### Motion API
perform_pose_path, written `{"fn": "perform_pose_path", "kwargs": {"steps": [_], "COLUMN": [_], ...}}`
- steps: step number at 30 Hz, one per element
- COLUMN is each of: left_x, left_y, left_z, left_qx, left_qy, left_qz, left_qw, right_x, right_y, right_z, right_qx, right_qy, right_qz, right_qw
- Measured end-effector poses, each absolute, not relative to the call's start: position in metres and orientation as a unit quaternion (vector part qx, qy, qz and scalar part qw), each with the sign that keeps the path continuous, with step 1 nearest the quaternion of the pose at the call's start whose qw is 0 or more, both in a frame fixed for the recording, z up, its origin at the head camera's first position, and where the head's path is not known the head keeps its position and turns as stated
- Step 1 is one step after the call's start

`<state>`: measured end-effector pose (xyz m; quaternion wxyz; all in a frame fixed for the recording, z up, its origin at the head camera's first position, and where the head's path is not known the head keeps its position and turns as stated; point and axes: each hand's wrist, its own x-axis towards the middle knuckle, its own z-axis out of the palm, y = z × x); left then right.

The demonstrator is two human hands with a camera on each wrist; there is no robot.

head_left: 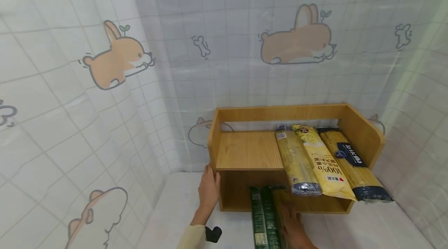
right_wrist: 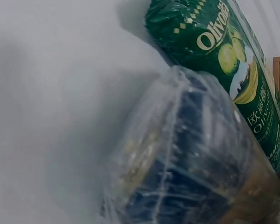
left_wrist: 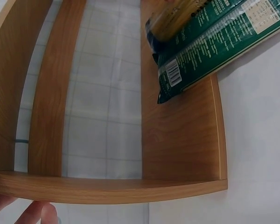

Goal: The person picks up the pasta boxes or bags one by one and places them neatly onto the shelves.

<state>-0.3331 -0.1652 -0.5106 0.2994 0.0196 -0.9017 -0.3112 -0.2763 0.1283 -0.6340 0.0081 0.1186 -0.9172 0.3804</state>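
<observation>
My left hand point(head_left: 209, 190) grips the left side panel of a wooden shelf point(head_left: 250, 149); in the left wrist view its fingers point(left_wrist: 31, 213) show beyond the panel edge. On the lower level, a spaghetti pack point(head_left: 279, 198) in clear plastic with a dark blue end band lies beneath my right hand point(head_left: 294, 227), which holds it from its right side. Only a little of that hand shows in the right wrist view. Left of this pack lies green "Olivoilà" packaging point(head_left: 259, 218), its far end inside the shelf; whether it is one pack or two, I cannot tell.
Three pasta packs lie on the upper level: a clear one point(head_left: 299, 163), a yellow one point(head_left: 325, 163) and one with a dark label point(head_left: 353, 163). Their near ends overhang the shelf edge. A white surface point(head_left: 168, 206) lies under the shelf, with patterned curtains point(head_left: 227, 78) around.
</observation>
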Motion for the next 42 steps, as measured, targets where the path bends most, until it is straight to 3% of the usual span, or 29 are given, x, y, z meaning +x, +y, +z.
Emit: {"fn": "perform_pose_path", "kwargs": {"steps": [13, 28, 32, 42], "left_x": [-0.334, -0.33, -0.331, -0.333], "left_y": [-0.165, -0.164, -0.165, -0.166], "left_z": [-0.511, -0.511, -0.513, -0.512], "left_qx": [0.011, 0.012, 0.011, 0.014], "left_qy": [-0.901, -0.9, -0.9, -0.899], "left_qz": [-0.314, -0.322, -0.326, -0.324], "left_qw": [0.299, 0.292, 0.287, 0.295], "right_x": [-0.274, -0.275, -0.273, -0.272], "right_y": [0.128, 0.12, 0.117, 0.116], "right_z": [-0.639, -0.648, -0.646, -0.641], "right_qx": [0.132, 0.254, 0.274, 0.313], "right_qy": [-0.933, -0.882, -0.87, -0.867], "right_qz": [0.328, 0.136, 0.133, 0.163], "right_qw": [0.064, 0.372, 0.387, 0.352]}}
